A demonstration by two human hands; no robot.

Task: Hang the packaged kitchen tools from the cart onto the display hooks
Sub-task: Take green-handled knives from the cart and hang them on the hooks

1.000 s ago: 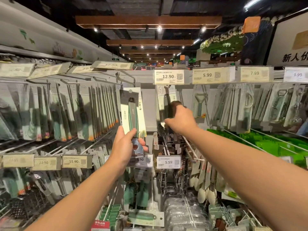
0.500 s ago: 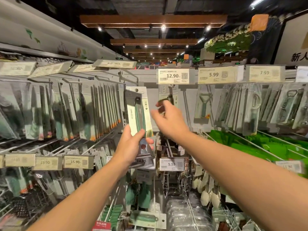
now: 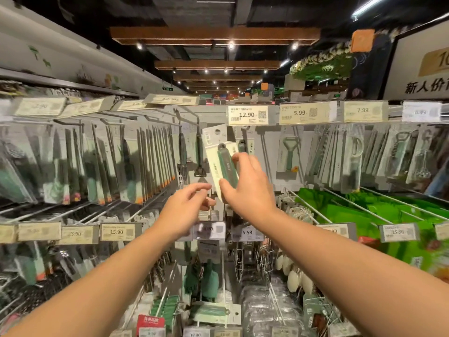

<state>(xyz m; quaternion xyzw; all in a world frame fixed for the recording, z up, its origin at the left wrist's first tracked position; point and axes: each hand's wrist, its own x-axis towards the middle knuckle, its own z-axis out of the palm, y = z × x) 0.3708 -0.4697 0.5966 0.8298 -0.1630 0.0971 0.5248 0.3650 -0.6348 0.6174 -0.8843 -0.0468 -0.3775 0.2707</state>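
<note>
Package passed from left hand to right since earlier frame.
Right hand (image 3: 250,190) grips green-handled tool package (image 3: 222,164), tilted, near the 12.90 tag (image 3: 247,115); left hand (image 3: 184,210) just below, fingers loosely curled, holding nothing.

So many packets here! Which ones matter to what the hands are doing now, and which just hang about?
In the job:
- packaged green-handled tool, held by the right hand
- left hand, just below the packet
- 12.90 tag above it

Just hanging about:
- green-handled peeler under the 5.99 tag
- green packets
</note>
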